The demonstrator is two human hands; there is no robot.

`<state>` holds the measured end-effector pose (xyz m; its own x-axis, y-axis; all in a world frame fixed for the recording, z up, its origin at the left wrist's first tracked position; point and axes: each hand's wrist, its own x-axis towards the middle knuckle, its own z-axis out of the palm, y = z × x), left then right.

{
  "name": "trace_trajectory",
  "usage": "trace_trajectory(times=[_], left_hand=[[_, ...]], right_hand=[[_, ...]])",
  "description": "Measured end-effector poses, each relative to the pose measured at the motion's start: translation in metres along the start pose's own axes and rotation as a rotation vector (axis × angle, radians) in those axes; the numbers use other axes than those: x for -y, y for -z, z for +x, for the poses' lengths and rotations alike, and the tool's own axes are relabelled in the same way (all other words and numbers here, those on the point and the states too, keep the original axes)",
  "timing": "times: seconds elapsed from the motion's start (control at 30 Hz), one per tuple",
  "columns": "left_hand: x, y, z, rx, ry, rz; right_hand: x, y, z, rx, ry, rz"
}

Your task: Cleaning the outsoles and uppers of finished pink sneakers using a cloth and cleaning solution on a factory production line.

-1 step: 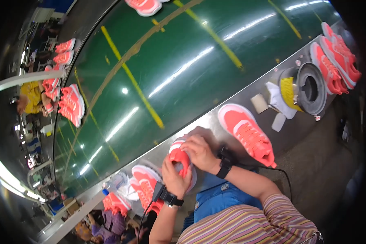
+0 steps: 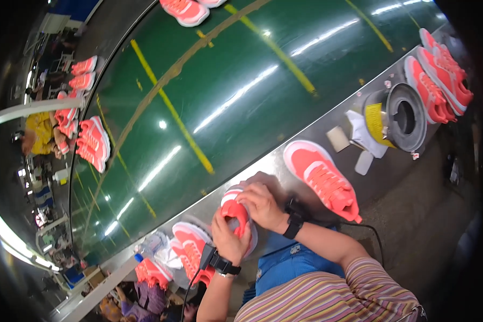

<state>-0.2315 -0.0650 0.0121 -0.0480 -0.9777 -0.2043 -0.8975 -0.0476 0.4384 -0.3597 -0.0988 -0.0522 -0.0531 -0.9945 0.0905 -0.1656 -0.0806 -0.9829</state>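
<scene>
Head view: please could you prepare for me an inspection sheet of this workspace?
Surface: green surface with yellow lines; metal ledge along its near side.
Job's things: held coral shoe; laced shoe to its right; other shoes to its left.
Clutter: round grey object, beige block, crumpled white sheet, clear bottle with blue cap.
Hands: left hand holds the coral shoe beside its opening; right hand touches it nearer the toe.
Cables: dark cable at left wristband; black cable curving at right.
Surroundings: person in yellow at far left; people at lower left, blurred.

On the ledge (image 2: 319, 131), 1 shoe (image 2: 322, 180) lies right of the right hand (image 2: 264, 206), the tin (image 2: 417, 126) farther right; the bottle (image 2: 154, 243) lies left of the left hand (image 2: 229, 241). The belt (image 2: 198, 96) lies beyond.
</scene>
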Motion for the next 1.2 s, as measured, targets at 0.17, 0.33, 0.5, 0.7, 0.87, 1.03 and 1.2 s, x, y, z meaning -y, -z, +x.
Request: trace_trajectory(times=[0.17, 0.33, 0.5, 0.7, 0.87, 1.03, 1.2], left_hand=[[0.004, 0.001, -0.002, -0.009, -0.006, 0.018], [0.011, 0.033, 0.004, 0.07, -0.03, -0.24], [-0.01, 0.063, 0.004, 0.046, -0.141, -0.396], [-0.011, 0.078, -0.001, 0.001, -0.579, -0.133], [0.004, 0.067, -0.015, 0.037, -0.744, 0.099], [0.029, 0.036, -0.029, -0.045, -0.769, 0.184], [0.034, 0.011, -0.044, -0.113, -0.739, 0.27]], right_hand=[[-0.006, 0.008, -0.044, 0.091, -0.118, -0.017], [0.026, 0.058, -0.055, 0.147, -0.2, 0.095], [0.031, 0.099, -0.051, -0.002, -0.487, 0.379], [0.052, 0.09, -0.035, -0.075, -0.51, 0.47], [0.044, 0.074, -0.036, -0.059, -0.525, 0.811], [0.04, 0.061, -0.043, 0.03, -0.659, 0.982], [0.027, 0.06, -0.051, 0.052, -0.659, 0.869]])
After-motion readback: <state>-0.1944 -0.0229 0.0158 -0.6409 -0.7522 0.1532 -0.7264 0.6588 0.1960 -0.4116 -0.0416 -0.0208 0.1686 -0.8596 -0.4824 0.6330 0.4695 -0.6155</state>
